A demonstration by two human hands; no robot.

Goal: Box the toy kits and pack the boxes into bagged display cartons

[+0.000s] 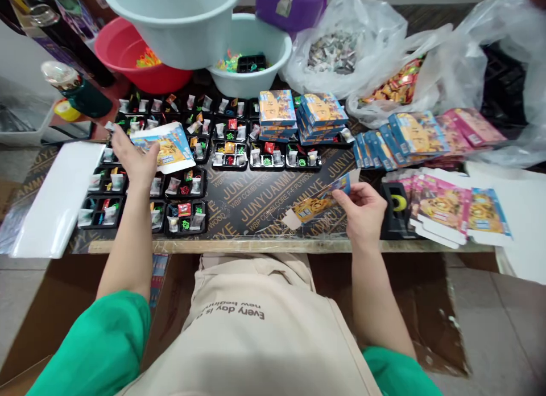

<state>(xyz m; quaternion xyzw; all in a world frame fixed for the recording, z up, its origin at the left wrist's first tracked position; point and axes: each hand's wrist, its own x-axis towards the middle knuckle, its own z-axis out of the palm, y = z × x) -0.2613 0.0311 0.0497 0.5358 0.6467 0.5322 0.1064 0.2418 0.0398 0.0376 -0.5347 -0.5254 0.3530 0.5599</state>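
Note:
My left hand [134, 160] hovers over the black toy trays [185, 214] at the left of the table, its fingers closed on a folded blue and orange carton [164, 148]. My right hand [362, 211] pinches a flat, unfolded carton [318, 202] near the table's front edge, beside a black tape dispenser [396, 211]. Several trays hold small wrapped toys in their compartments.
Closed blue boxes [298, 114] are stacked mid-table, with more boxes [420, 134] and flat pink cartons [443, 205] at the right. White basins [174, 20], a red basin [128, 54] and plastic bags [341, 49] stand at the back. A white sheet [55, 197] lies at the left.

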